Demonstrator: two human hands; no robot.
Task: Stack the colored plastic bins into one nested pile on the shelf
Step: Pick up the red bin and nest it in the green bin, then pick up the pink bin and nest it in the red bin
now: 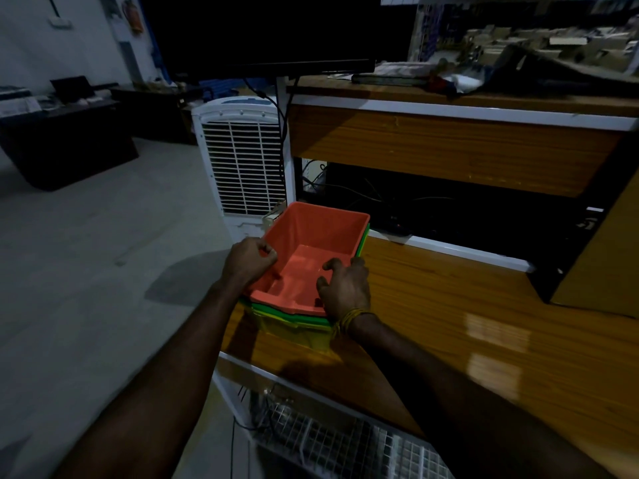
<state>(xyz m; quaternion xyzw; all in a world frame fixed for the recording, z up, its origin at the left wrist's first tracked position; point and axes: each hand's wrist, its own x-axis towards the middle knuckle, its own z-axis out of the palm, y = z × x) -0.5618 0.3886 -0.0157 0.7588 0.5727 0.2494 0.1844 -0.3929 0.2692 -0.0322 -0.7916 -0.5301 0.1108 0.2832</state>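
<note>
An orange bin (311,250) sits nested on top of a green bin (297,314) and a yellow bin (301,335), at the left end of a wooden shelf (466,305). My left hand (250,259) grips the orange bin's left rim with curled fingers. On the near right corner, my right hand (344,286) holds the rim, thumb and fingers reaching inside the bin. A yellow thread band circles my right wrist.
A white air cooler (242,160) stands just behind the pile, left of the desk. A dark compartment with cables (432,202) opens behind the shelf. A monitor (269,32) and clutter sit on the desk top. A wire grid (345,440) lies below the shelf's edge.
</note>
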